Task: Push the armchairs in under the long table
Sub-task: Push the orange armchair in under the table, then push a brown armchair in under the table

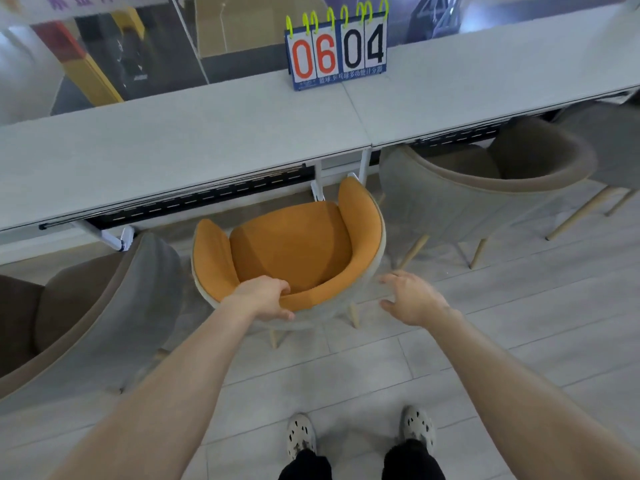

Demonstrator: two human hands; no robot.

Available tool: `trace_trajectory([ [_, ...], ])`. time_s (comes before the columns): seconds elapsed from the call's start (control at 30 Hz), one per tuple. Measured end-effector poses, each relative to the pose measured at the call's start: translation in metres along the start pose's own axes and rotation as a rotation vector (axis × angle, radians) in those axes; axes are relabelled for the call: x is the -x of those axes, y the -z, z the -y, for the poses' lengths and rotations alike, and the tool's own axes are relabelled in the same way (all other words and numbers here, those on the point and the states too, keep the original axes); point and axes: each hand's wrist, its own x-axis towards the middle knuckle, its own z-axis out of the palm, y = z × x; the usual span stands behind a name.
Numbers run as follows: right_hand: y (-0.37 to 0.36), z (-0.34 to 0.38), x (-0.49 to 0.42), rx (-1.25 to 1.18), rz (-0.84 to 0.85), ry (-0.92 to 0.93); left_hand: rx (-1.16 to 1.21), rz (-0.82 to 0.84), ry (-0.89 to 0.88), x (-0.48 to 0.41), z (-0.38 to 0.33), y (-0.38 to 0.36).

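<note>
Where hands blur, table (pixel 173 147) hides armchair (pixel 291 244) front.

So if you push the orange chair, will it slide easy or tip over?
The orange chair would probably slide fairly easily: it stands on thin wooden legs on a smooth floor. It likely won't tip, since its legs splay outward, though pushing high on the backrest, where the left hand grips, could rock it. It looks rigid, with a padded shell. The right hand is open beside it.
</note>
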Motion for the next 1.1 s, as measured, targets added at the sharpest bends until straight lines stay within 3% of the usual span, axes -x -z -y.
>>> trace_trajectory([
  [0.27,0.037,-0.177,0.029,-0.077,0.011,-0.079,0.002,-0.091,0.067,-0.026,-0.128,0.044],
  [0.6,0.111,-0.355,0.058,-0.055,-0.033,-0.167,-0.027,-0.110,-0.059,-0.092,-0.335,0.084],
  [0.8,0.143,-0.413,0.009,-0.052,-0.041,-0.144,-0.016,-0.148,-0.059,-0.155,-0.383,0.121],
  [1.1,0.203,-0.499,-0.132,0.111,-0.210,-0.010,0.003,-0.417,-0.128,-0.301,-0.451,0.158],
])
